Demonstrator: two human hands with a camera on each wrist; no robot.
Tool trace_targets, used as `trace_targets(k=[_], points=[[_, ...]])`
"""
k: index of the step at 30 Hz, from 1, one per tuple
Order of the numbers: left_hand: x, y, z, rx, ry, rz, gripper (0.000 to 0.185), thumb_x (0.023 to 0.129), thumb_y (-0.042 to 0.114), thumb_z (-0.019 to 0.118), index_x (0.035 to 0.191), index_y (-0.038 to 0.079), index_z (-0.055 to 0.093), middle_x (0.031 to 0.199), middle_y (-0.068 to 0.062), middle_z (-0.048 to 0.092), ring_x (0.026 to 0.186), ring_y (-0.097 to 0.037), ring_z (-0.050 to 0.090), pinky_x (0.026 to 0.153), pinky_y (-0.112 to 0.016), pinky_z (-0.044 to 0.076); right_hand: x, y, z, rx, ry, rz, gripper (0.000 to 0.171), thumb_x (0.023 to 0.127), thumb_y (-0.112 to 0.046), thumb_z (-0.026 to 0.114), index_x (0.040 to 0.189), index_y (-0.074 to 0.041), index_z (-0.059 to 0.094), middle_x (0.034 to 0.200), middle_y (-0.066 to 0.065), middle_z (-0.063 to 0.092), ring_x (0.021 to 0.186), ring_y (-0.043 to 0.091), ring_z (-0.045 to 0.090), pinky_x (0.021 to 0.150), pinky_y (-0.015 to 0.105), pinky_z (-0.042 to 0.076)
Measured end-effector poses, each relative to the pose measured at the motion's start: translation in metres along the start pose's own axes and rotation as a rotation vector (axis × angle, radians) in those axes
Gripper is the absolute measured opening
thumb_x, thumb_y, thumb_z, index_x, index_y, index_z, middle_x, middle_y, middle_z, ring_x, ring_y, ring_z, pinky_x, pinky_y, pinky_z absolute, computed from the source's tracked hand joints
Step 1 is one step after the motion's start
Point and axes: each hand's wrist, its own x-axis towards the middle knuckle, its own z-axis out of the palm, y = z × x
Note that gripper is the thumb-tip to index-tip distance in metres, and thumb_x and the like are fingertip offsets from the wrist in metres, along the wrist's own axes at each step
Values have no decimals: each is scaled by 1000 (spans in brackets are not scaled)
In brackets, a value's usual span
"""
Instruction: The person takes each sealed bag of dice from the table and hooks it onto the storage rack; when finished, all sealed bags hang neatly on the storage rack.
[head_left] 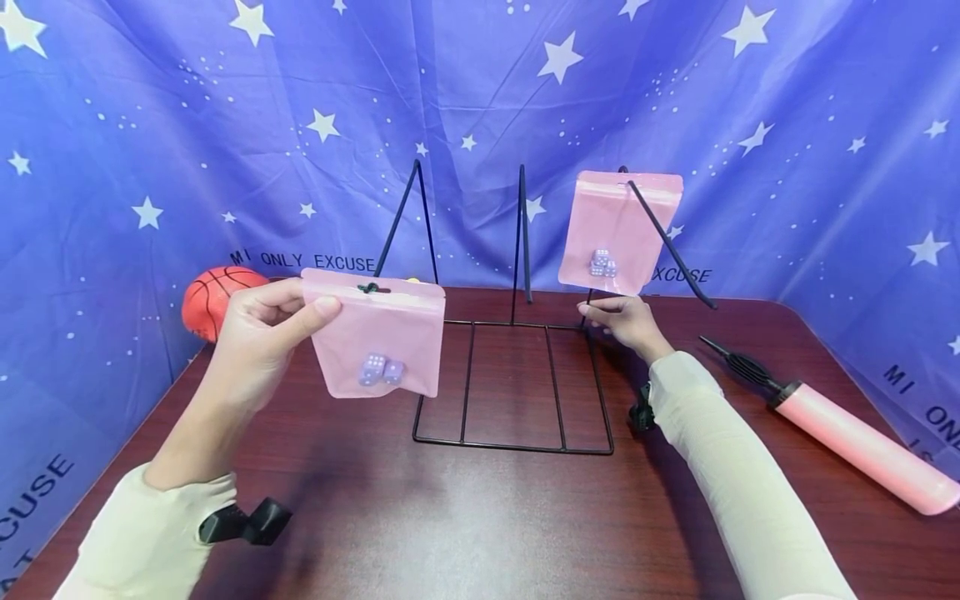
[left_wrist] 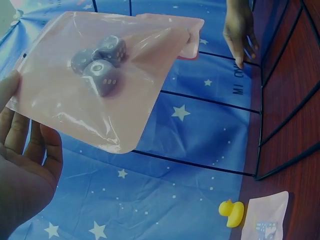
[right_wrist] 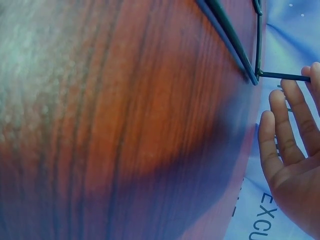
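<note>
Left hand: the left hand (head_left: 258,333) pinches the near pink pouch (head_left: 378,337) at its upper left corner, thumb on the front face and fingers behind, so the pouch hangs free above the table (head_left: 450,525) with its face toward the person.
Near pouch, placement: raised in front of the wire rack (head_left: 517,383), its top edge level with the tip of the rack's left hook; a dark tip shows at the punched hole in the header, and whether the hook passes through it cannot be told.
Near pouch, axis: header up and lower edge down; the long axis runs roughly side to side, tilted slightly down to the right. Three pale purple dice (left_wrist: 100,62) have settled near the bottom, in keeping with a hanging bag.
Right hand: the right hand (head_left: 626,321) is relaxed with fingers straight, holding nothing; fingertips (right_wrist: 312,75) touch a rack wire at the base's far right corner, judged to steady the frame.
Far pouch: a second pink pouch (head_left: 618,229) hangs on the right hook, header up, dice low.
Periphery: pink hand pump (head_left: 855,442) at right; orange ball (head_left: 213,296) far left.
</note>
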Motion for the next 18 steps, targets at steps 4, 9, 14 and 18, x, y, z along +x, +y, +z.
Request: trace_targets(k=[4, 9, 14, 18], points=[[1, -1, 2, 0, 23, -6, 24, 92, -12, 64, 95, 5, 80, 81, -4, 76, 75, -10, 72, 71, -23, 56, 0, 0, -1, -24, -6, -15, 36, 96, -27, 73, 117, 2, 75, 89, 15, 74, 75, 12, 65, 67, 23, 55], [3, -3, 5, 38, 58, -18, 28, 91, -15, 60, 93, 5, 79, 79, -4, 75, 73, -10, 70, 72, -23, 55, 0, -1, 1, -33, -6, -25, 34, 97, -26, 72, 116, 2, 75, 88, 17, 73, 73, 16, 65, 66, 24, 55], [8, -7, 8, 101, 115, -38, 27, 92, -12, 62, 91, 7, 80, 76, -1, 74, 74, -9, 67, 76, -24, 52, 1, 0, 2, -40, 3, -21, 33, 97, -25, 71, 116, 1, 75, 90, 20, 73, 74, 19, 65, 64, 22, 53], [14, -10, 12, 139, 154, -57, 24, 93, -8, 65, 90, 11, 80, 75, 1, 73, 75, -9, 64, 78, -26, 49, 0, 2, 1, -35, 12, -22, 33, 97, -25, 71, 117, 2, 75, 89, 19, 73, 75, 18, 65, 63, 22, 53]])
